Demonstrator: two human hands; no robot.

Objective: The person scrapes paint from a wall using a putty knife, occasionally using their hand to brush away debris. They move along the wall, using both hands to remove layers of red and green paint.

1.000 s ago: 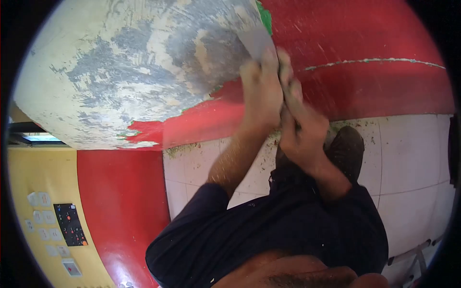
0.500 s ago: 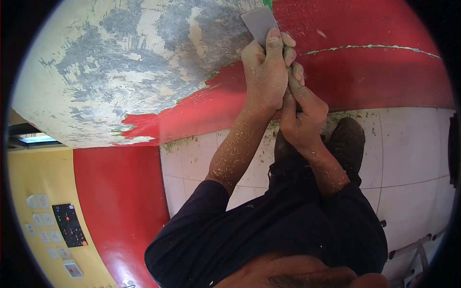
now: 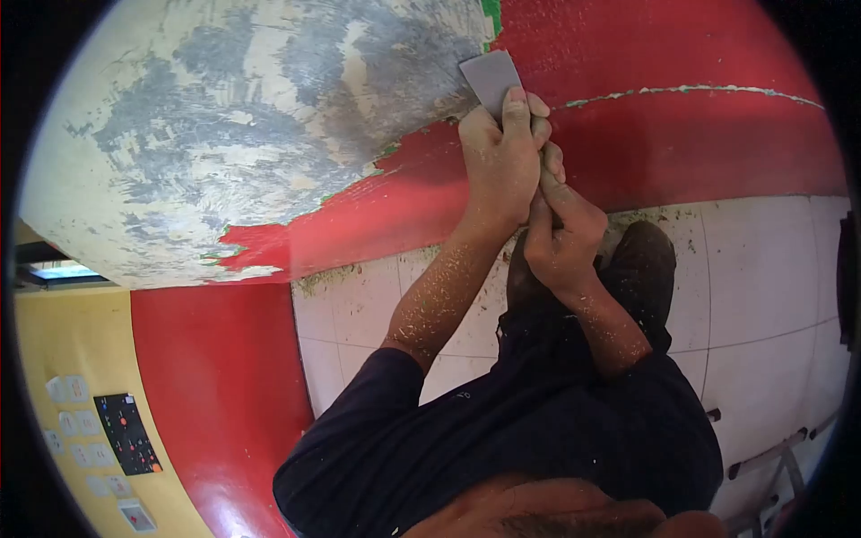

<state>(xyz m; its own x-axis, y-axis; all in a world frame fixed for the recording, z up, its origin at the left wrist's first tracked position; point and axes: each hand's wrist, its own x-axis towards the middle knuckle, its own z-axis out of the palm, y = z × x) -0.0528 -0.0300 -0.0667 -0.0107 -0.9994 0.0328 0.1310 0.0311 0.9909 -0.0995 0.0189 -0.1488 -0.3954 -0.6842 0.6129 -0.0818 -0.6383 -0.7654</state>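
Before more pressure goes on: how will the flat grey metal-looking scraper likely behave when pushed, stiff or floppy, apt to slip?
The flat grey metal-looking scraper will probably stay fairly stiff: its blade shows no clear bend. It may skid on the glossy red paint. The left hand grips it, so twisting seems less likely.

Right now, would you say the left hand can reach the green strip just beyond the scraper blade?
Probably yes: the left hand grips the scraper, the green strip lies just past it, and nothing visible blocks the way.
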